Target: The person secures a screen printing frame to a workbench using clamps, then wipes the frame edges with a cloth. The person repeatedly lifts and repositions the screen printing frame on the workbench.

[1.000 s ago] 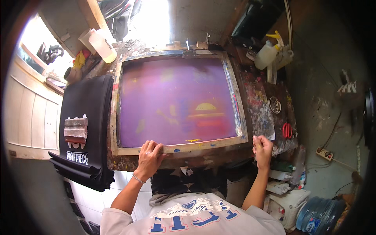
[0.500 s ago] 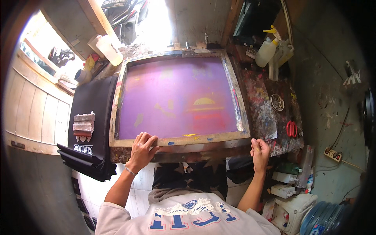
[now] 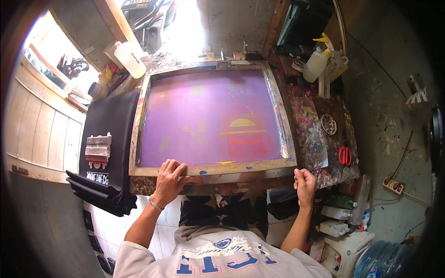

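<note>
Worktable of dark wood, heavily spattered with dried paint (image 3: 303,118). On its middle, lying flat or nearly so, a large rectangular frame of pale, paint-stained wood (image 3: 232,169), stretched with translucent purple mesh (image 3: 190,106). On the mesh: faint yellowish patches to left of centre, a yellow half-round over a reddish area to the right, a bright yellow smear close to the near rail. Far rail meets a metal hinge-like fitting (image 3: 224,65).

Left hand (image 3: 170,181), thin bracelet at the wrist: on the near rail, left of its middle, fingers bent and close together over the wood, thumb angled right. Firmness of hold: cannot tell. Right hand (image 3: 305,183): just beside the frame's near right corner, fingers curled in to the palm, thumb laid along them. Anything inside the curl: cannot tell; contact with the corner not clear either.

Left of the frame, a stack of folded black cloth (image 3: 112,118), near ends drooping over the table edge; white print on the top piece, a blocky grey-and-reddish shape (image 3: 98,148) just above it. Right side of table: red-handled scissors (image 3: 344,156), a small round dish with a pale rim (image 3: 328,124), and farther back a translucent spray bottle with yellow trigger (image 3: 316,66). Far left corner: a translucent plastic bottle, yellowish toward its base (image 3: 130,60), tilted in view
</note>
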A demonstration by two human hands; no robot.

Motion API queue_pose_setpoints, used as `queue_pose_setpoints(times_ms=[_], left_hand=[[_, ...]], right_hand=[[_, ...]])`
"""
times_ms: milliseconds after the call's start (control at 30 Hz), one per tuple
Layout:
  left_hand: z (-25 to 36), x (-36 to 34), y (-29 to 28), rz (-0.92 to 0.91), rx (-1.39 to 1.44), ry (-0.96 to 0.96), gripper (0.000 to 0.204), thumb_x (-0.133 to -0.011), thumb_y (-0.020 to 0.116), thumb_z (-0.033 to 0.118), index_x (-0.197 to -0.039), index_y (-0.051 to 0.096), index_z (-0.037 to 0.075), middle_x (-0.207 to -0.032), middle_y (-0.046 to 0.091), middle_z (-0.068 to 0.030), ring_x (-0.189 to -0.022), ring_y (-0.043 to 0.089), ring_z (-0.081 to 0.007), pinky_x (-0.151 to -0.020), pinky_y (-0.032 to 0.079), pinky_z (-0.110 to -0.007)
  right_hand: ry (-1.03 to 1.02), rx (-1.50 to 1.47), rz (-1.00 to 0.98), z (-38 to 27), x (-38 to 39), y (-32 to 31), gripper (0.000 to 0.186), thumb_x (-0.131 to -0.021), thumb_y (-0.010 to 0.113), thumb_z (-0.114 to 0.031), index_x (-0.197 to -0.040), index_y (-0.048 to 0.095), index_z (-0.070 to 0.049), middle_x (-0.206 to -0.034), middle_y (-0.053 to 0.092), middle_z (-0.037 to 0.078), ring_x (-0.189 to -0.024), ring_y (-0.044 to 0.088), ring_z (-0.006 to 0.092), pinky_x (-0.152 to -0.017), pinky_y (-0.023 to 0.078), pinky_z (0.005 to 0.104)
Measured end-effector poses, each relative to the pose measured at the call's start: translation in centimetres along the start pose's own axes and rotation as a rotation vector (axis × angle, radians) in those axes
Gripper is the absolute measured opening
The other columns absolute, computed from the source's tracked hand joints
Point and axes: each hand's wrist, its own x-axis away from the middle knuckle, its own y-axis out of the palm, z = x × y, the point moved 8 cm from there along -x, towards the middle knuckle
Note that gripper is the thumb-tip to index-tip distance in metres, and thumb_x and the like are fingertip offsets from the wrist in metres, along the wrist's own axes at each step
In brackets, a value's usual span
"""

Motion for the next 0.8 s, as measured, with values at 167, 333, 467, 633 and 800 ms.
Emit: queue_pose_setpoints(times_ms=[167,333,467,633,800], left_hand=[[-0.2,0.0,0.0,-0.021,-0.004,0.003,0.035,-0.080,0.076,0.017,-0.111,0.064,0.006,-0.095,0.056,-0.0103,-0.094,0.054,-0.0301,-0.085,0.045,-0.042],[-0.3,0.1,0.3,-0.025,0.002,0.001,0.035,-0.081,0.075,0.018,-0.111,0.064,0.006,-0.095,0.056,-0.0104,-0.095,0.054,-0.0305,-0.086,0.044,-0.042],[-0.2,0.0,0.8,-0.024,-0.021,-0.002,0.034,-0.081,0.075,0.020,-0.110,0.064,0.006,-0.095,0.056,-0.0105,-0.095,0.055,-0.0304,-0.087,0.044,-0.042],[-0.7,0.2,2.0,-0.067,-0.037,-0.027,0.037,-0.082,0.077,0.026,-0.110,0.065,0.006,-0.099,0.058,-0.0103,-0.098,0.055,-0.0301,-0.087,0.044,-0.042],[0.4,-0.9,1.0,-0.013,-0.017,-0.010,0.043,-0.079,0.080,0.031,-0.111,0.066,0.006,-0.104,0.060,-0.0086,-0.103,0.056,-0.0286,-0.089,0.044,-0.041]], right_hand=[[0.000,0.013,-0.017,-0.2,-0.5,0.0,0.029,-0.101,0.064,-0.020,-0.077,0.056,-0.006,-0.070,0.051,-0.003,-0.054,0.043,0.0026,-0.047,0.036,0.0199],[0.014,-0.005,-0.017,-0.3,-0.3,0.4,0.029,-0.101,0.064,-0.020,-0.077,0.056,-0.006,-0.070,0.051,-0.003,-0.054,0.043,0.0026,-0.047,0.036,0.0201],[-0.001,0.043,-0.039,-0.5,-0.7,0.9,0.030,-0.101,0.063,-0.021,-0.076,0.056,-0.006,-0.070,0.051,-0.003,-0.054,0.043,0.0027,-0.048,0.036,0.0203],[0.012,0.052,-0.042,-0.8,-1.1,1.9,0.035,-0.101,0.063,-0.025,-0.073,0.056,-0.006,-0.064,0.049,-0.005,-0.055,0.042,0.0026,-0.049,0.032,0.0210],[-0.112,0.280,-0.022,-3.5,-2.1,2.2,0.033,-0.100,0.063,-0.024,-0.076,0.058,-0.002,-0.064,0.050,-0.003,-0.058,0.044,0.0069,-0.055,0.037,0.0256]])
